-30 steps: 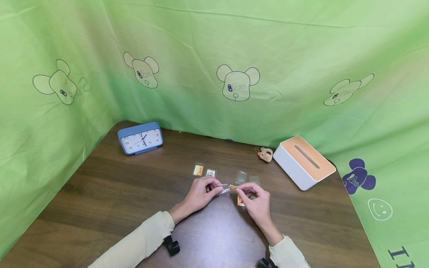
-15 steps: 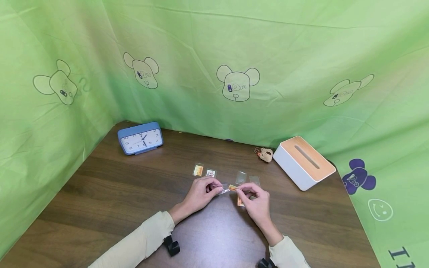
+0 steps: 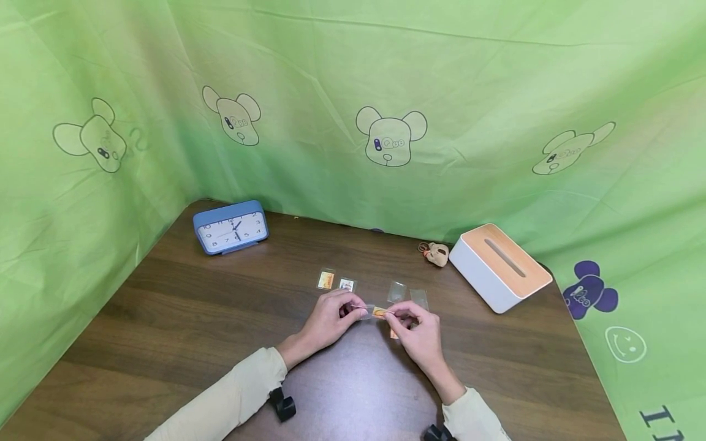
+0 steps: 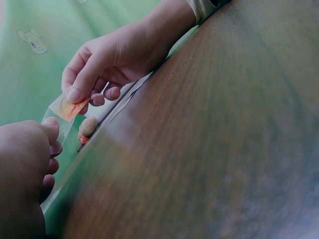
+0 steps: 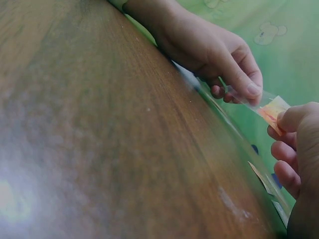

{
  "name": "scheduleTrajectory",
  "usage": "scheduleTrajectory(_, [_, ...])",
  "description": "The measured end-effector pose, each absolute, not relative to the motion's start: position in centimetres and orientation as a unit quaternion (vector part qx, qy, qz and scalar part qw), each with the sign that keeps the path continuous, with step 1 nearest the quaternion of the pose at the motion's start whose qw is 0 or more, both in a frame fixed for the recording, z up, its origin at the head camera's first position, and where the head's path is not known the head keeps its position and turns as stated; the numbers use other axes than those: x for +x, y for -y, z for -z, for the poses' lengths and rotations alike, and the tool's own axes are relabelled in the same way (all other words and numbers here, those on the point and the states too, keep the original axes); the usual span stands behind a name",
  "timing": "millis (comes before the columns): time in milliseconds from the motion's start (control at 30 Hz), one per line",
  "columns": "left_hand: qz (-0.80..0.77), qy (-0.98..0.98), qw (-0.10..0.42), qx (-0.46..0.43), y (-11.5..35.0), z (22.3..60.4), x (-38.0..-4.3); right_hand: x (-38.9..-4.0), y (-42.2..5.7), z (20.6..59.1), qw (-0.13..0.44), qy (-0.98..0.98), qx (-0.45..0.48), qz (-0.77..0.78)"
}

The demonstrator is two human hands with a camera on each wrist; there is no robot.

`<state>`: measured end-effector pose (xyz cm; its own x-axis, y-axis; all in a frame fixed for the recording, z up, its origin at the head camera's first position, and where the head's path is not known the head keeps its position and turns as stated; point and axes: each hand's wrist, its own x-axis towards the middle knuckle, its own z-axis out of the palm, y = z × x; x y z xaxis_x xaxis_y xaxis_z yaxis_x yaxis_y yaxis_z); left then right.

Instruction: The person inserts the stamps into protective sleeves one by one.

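My left hand pinches a small clear plastic sleeve between thumb and fingers, just over the table. From the other side my right hand pinches a small yellow-orange stamp by its right end. In the right wrist view the stamp has a toothed edge, and its left side overlaps the sleeve's end. The left wrist view shows the sleeve stretching from my left thumb to the stamp. Another orange stamp lies partly hidden under my right hand.
Beyond my left hand lie two sleeved stamps, one yellow and one whitish. Two clear sleeves lie beyond my right hand. Farther back are a blue clock, a small plush keyring and a white tissue box with a wooden lid.
My right hand has shifted slightly left with the stamp, bringing it against the sleeve's end and showing more of its face. My left hand stays nearly where it was.
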<state>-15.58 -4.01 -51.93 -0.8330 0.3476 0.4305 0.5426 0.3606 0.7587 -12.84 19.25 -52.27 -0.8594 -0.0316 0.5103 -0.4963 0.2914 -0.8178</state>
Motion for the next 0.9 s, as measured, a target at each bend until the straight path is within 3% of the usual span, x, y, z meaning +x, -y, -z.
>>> scheduleTrajectory(533, [0.454,0.825,0.130,-0.311,4.16,51.89,-15.71,-12.77,-18.85,52.07,0.203,0.799,0.176,-0.538])
scheduleTrajectory(900, [0.479,0.817,0.113,-0.301,4.03,51.94,-15.64,-12.76,-19.13,52.36,0.216,0.791,0.188,-0.540])
